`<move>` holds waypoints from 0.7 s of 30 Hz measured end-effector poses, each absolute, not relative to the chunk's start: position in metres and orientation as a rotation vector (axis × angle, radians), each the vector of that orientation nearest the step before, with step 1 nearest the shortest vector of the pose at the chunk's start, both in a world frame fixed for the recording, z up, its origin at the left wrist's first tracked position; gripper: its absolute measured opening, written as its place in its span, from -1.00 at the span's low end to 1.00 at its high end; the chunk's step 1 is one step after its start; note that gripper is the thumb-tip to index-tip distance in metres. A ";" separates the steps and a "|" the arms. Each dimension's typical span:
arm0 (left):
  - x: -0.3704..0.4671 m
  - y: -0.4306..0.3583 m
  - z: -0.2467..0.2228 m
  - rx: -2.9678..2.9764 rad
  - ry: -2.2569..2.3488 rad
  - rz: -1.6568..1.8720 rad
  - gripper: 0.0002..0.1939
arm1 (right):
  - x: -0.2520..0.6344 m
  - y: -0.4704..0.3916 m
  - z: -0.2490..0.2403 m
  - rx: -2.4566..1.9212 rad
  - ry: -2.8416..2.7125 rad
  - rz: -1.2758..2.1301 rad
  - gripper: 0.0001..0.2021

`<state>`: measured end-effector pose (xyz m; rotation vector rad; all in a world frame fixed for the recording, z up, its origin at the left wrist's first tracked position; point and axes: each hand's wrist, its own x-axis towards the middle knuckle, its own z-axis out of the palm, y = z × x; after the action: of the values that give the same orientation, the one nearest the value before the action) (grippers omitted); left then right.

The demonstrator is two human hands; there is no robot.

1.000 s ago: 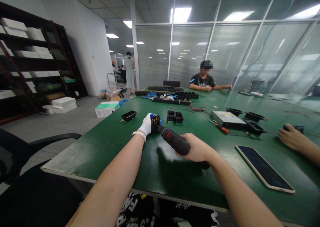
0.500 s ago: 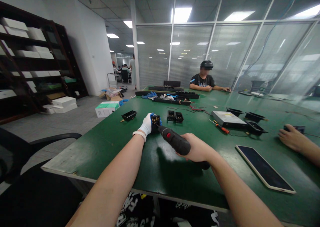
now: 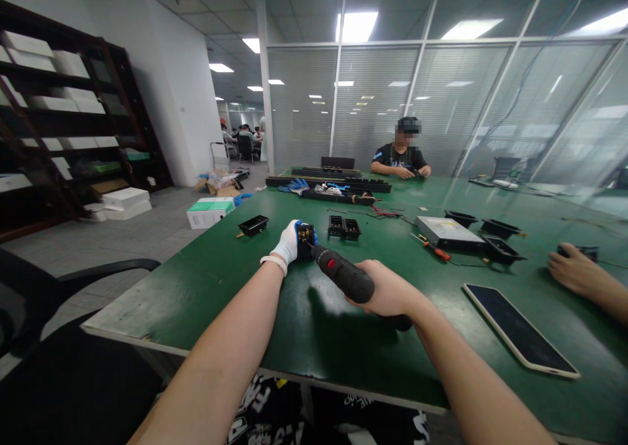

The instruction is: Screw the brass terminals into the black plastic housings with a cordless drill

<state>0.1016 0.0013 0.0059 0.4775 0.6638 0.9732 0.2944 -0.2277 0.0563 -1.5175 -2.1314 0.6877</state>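
My left hand (image 3: 289, 243), in a white and blue glove, is closed around a small black housing (image 3: 305, 236) with brass-coloured parts inside. Bare, my right hand (image 3: 385, 289) grips a black power screwdriver (image 3: 342, 273) with a red mark on its side. The tool's thin bit points into the open face of the housing; its exact contact point is too small to tell. Two joined black housings (image 3: 344, 228) sit on the green table (image 3: 235, 288) just beyond the tool. Left of my gloved hand lies another black housing (image 3: 254, 225).
At the right are a phone (image 3: 520, 330), a silver box (image 3: 449, 233), an orange screwdriver (image 3: 441, 254), several black trays (image 3: 500, 250) and another person's hand (image 3: 574, 269). Long black strips (image 3: 338, 183) lie at the back; a person (image 3: 401, 157) sits across the table.
The person across the table has brought both hands together around a small dark object. My hands, the housing and the power screwdriver have hardly moved.
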 end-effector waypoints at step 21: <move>0.102 0.000 0.006 0.473 0.663 0.992 -0.75 | 0.293 -0.229 0.058 -1.537 -2.128 0.696 -0.80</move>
<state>0.1022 -0.0003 0.0061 0.4726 0.6631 0.9915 0.2925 -0.2286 0.0584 -1.5371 -2.1277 0.6960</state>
